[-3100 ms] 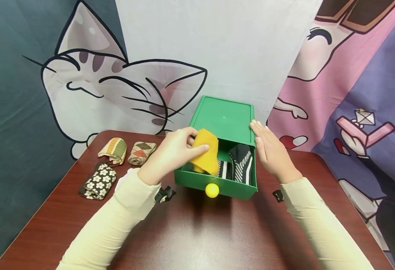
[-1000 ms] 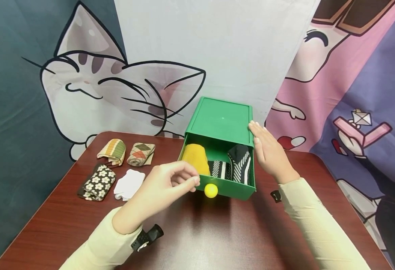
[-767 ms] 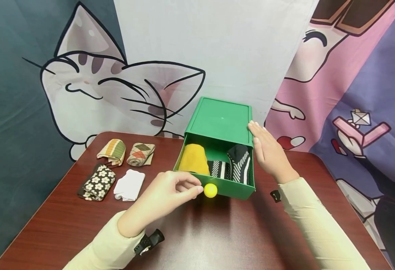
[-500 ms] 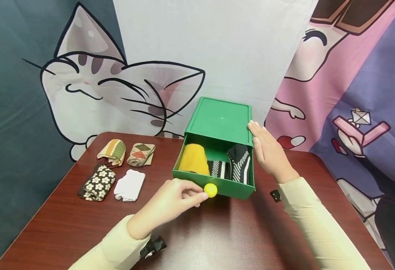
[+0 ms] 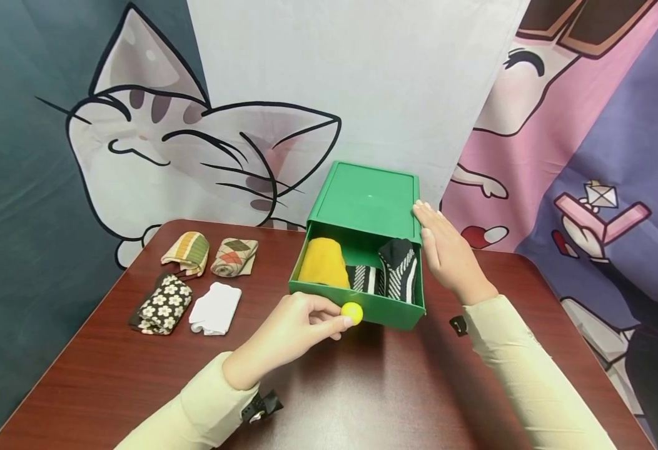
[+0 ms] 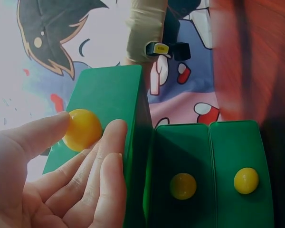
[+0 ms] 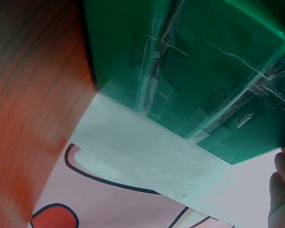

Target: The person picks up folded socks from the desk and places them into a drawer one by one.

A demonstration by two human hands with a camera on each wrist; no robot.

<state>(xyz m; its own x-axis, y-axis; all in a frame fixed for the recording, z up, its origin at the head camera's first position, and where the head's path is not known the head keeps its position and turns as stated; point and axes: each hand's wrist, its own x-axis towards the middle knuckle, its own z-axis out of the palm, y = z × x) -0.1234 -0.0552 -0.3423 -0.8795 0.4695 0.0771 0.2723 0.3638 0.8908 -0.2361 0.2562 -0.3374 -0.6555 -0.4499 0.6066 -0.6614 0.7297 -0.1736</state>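
Left hand [image 5: 295, 325], low in the frame's centre, pinched the yellow knob [image 5: 352, 310] between thumb and curled fingers [image 6: 92, 173]; in the left wrist view, knob [image 6: 82, 129] pressed between thumb tip and forefinger. Fixed to the front wall of the green drawer [image 5: 388, 310], pulled out from its green cabinet [image 5: 368, 199] at mid-frame. Inside the drawer, side by side from left to right: a mustard yellow sock roll [image 5: 322, 262], a black-and-white striped roll [image 5: 365, 280], a dark roll with white stripes [image 5: 401, 269]. Right hand [image 5: 444, 250], right of centre, laid flat with straight fingers against the cabinet's right side, holding nothing; in the right wrist view, only fingertips [image 7: 282, 190] at the lower right edge beside the green wall [image 7: 190, 61]. Left of the drawer, well apart on the reddish-brown table [image 5: 363, 400]: a striped sock roll [image 5: 188, 251], an argyle roll [image 5: 234, 255], a dark flowered roll [image 5: 162, 304], a white roll [image 5: 215, 308] just beside it. Behind, a cartoon cat backdrop [image 5: 154, 137] across the upper left.
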